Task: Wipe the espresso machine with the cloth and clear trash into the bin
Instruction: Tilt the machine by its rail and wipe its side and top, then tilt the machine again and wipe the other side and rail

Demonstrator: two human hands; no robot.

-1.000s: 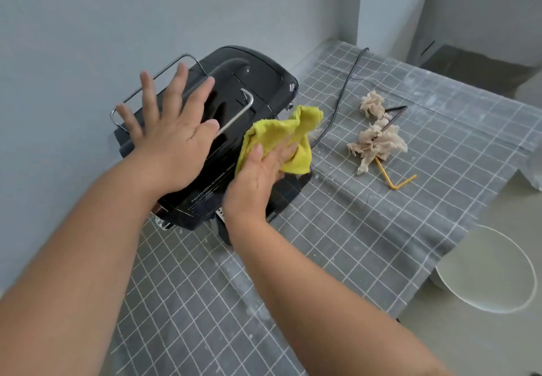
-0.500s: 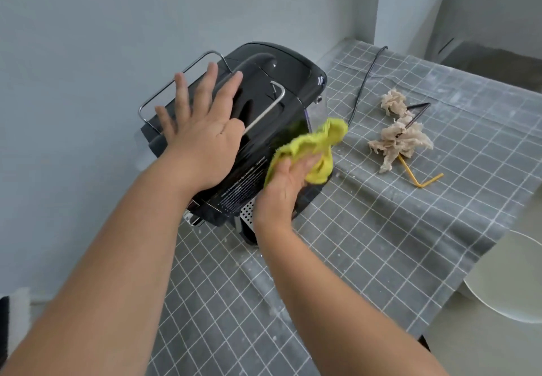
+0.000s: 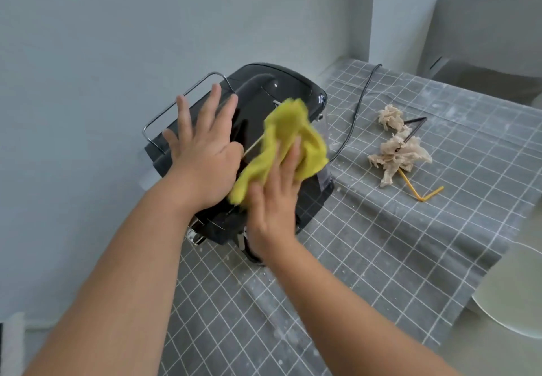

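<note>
A: On the checked tablecloth (image 3: 366, 258), what's nearest?
B: The right hand (image 3: 274, 196), fingers straight, pressing the yellow cloth (image 3: 296, 141) onto the black espresso machine (image 3: 281, 94); the left hand (image 3: 202, 152) lies flat, fingers spread, on top.
A: Trash?
B: At two o'clock: crumpled tissues (image 3: 399, 152) and a yellow straw (image 3: 422, 193).
</note>
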